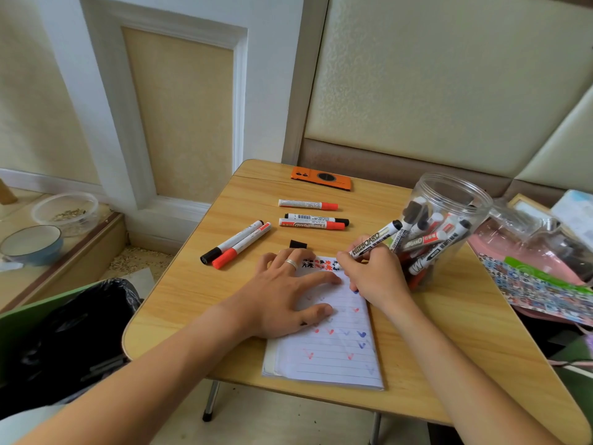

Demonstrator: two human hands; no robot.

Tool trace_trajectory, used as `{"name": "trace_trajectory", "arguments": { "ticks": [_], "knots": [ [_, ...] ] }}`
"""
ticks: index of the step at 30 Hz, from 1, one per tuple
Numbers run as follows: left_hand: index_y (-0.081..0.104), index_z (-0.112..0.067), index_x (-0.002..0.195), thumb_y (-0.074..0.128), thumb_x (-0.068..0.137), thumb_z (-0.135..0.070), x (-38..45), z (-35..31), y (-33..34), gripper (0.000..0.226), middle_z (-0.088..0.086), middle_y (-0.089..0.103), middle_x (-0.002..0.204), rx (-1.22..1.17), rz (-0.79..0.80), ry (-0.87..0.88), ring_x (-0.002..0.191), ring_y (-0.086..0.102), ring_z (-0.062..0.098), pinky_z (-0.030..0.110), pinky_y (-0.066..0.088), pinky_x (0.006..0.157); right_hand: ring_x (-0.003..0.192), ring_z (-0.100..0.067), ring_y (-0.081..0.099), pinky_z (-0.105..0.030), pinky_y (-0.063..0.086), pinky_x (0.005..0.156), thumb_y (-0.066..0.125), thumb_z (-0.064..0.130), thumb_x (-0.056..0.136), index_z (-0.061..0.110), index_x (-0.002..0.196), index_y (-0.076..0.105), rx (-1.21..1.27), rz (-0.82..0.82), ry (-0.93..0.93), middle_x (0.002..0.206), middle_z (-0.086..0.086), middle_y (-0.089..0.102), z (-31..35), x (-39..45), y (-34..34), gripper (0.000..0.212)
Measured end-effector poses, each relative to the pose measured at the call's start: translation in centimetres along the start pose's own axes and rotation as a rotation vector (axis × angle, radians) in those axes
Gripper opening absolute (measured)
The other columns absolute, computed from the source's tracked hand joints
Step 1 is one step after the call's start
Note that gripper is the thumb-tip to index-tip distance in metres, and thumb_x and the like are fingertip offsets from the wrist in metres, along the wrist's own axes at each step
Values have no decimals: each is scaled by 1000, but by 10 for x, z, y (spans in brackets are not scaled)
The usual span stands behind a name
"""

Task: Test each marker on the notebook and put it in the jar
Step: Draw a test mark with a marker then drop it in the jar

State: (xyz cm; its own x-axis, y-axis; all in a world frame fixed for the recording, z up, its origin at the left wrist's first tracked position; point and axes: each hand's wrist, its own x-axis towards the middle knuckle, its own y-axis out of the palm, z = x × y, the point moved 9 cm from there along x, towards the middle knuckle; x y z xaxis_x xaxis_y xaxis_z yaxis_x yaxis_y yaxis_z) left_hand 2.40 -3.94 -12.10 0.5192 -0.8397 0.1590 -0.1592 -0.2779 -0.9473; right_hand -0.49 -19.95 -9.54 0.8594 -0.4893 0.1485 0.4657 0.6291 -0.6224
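Fingers of your right hand (373, 277) are pinching a black whiteboard marker (375, 239) low on its barrel, with the tip pointing down at the top edge of the notebook (333, 358) and the tail end slanting up toward the jar (449, 216). Your left hand (288, 297) is lying flat on the page with the fingers spread and straight, pressing the notebook down; you are wearing a ring (292, 263) on one finger. The lined page is showing red and blue tick marks, plus denser black and red scribbles near its top by the marker tip.

The clear plastic jar is standing just right of your right hand, open at the top and holding a crowd of markers leaning at angles. A loose black cap (298, 244) is lying on the wooden table (179, 284) just beyond your left fingertips.

Five markers are waiting farther back on the table: a black-capped one (232, 242) and a red-capped one (242, 245) lying side by side on a diagonal, a black one (316, 218) touching a red one (311, 224) behind them, and one more red one (308, 205) apart beyond that. An orange phone (321, 178) is lying near the far edge. A bin with a black bag (73, 332) is standing to the left of the table.
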Motion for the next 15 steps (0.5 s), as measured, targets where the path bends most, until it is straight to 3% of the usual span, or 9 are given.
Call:
{"name": "trace_trajectory", "arguments": {
  "ticks": [5,8,11,15],
  "knots": [
    [40,-52,139,39,95,-70,4,4,-5,48,-6,31,145,-42,-51,-20,138,25,13,42,17,113,40,-15,57,-29,48,48,67,20,93,-3,76,62,58,-32,-3,58,-21,65,3,-1,-1,29],
    [53,-43,127,49,95,-59,10,12,-18,36,-9,42,132,-33,-168,-78,127,38,12,36,24,104,40,-18,56,-28,46,47,67,24,95,10,79,63,168,-52,15,53,-13,65,6,-4,0,22],
    [57,-33,118,53,95,-48,16,27,-29,28,-6,50,125,69,-303,-190,121,42,17,39,31,102,41,-16,57,-26,45,43,68,26,97,17,87,60,300,-30,29,54,-6,64,9,-11,10,15],
    [54,-23,134,50,98,-35,24,46,-31,38,1,52,133,101,-339,-314,124,43,22,40,36,100,48,-14,61,-27,48,46,70,22,96,17,86,60,342,-19,7,63,-4,68,9,-20,24,16]
  ]
}}
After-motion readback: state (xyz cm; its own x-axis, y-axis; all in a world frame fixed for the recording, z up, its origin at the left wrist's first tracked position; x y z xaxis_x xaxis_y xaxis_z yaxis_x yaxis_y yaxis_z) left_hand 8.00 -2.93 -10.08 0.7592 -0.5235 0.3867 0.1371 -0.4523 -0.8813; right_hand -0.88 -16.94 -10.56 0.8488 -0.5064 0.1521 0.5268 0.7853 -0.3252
